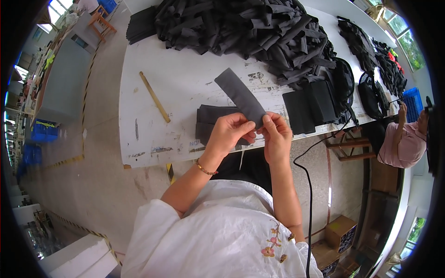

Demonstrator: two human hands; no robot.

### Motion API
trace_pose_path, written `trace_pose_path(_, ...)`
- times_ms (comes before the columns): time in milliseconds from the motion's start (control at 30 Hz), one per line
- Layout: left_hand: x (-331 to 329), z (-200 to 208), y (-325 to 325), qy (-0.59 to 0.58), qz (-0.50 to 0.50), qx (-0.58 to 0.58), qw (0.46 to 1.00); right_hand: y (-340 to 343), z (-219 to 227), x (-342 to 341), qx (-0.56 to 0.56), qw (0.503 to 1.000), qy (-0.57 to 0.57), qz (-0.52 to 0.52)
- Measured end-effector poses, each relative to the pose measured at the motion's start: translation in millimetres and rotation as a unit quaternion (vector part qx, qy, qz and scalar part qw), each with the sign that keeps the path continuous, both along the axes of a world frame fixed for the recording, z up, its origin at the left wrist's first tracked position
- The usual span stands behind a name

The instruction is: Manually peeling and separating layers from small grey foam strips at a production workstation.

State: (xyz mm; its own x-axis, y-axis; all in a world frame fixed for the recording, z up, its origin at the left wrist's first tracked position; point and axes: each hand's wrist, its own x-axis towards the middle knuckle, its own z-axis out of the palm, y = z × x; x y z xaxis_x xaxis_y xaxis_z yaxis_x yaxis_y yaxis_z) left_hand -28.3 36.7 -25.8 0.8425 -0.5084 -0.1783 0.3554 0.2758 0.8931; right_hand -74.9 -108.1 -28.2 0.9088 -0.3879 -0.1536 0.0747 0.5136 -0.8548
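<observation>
Dark grey cloth strip: it is in both hands, over the near part of the white table, with its far end pointing away and to the left.
Left hand: thumb and fingers pinch the strip's near end.
Right hand: it pinches that same end, just beside the left thumb.
Small pile: flat dark strips lie under and beside the left hand; these may be the done ones, but I can't be sure.
Big heap: lots of dark strips lie all mixed up at the back, so I think much is left.
Neat stack: more dark pieces lie flat at the back left; maybe these are done too.
Hard to see: fingers hide the strip's near end, the left hand covers part of the small pile, and the heap's top is cut off.
</observation>
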Motion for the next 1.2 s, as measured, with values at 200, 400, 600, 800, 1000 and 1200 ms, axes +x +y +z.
trace_pose_path(200,36.9,8.2,58.6,0.015,0.223,-0.067,0.972,-24.6,17.3,18.8,-0.141,0.984,0.042,0.101)
trace_pose_path(400,32.4,-21.4,84.4,-0.166,0.211,0.314,0.911,-21.7,1.6,31.9,-0.348,0.924,0.088,0.129)
trace_pose_path(600,52.6,3.8,55.5,-0.324,0.244,0.327,0.854,-48.5,-22.6,23.8,-0.636,0.764,0.081,-0.073)
trace_pose_path(800,137.5,51.3,-85.9,-0.404,0.033,0.205,0.891,-92.2,-64.3,12.3,-0.822,0.530,0.191,-0.084)
trace_pose_path(1000,178.0,-20.6,-222.1,-0.586,-0.016,0.351,0.730,-55.7,-45.7,-32.4,-0.780,0.611,0.130,0.046)
trace_pose_path(1200,190.8,-26.3,-237.6,-0.449,-0.075,0.444,0.772,-65.6,-42.5,-50.5,-0.771,0.619,0.068,0.134)
